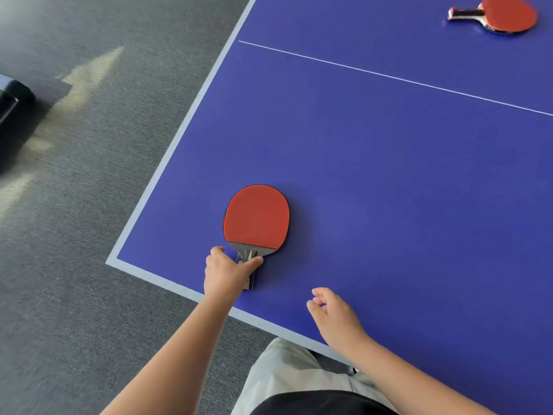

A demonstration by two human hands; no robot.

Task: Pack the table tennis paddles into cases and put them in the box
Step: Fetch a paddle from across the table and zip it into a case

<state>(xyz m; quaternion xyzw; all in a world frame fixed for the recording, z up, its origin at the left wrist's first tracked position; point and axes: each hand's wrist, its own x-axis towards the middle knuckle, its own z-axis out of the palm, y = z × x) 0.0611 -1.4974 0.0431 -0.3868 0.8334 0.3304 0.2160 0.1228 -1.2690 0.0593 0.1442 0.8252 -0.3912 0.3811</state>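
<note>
A red-faced table tennis paddle [256,217] lies flat near the corner of the blue table [389,181], handle pointing toward me. My left hand [227,272] grips its handle, thumb on one side and fingers on the other. My right hand [335,317] hovers just above the table to the right, fingers loosely curled and holding nothing. A second red paddle [505,15] lies far off at the top right, handle pointing left. No case or box is in view.
The table's grey-white border runs along the left and near edges, meeting at a corner [112,262]. A white centre line [389,76] crosses the table. Grey carpet [89,235] lies to the left, with a dark object [12,100] at the far left edge.
</note>
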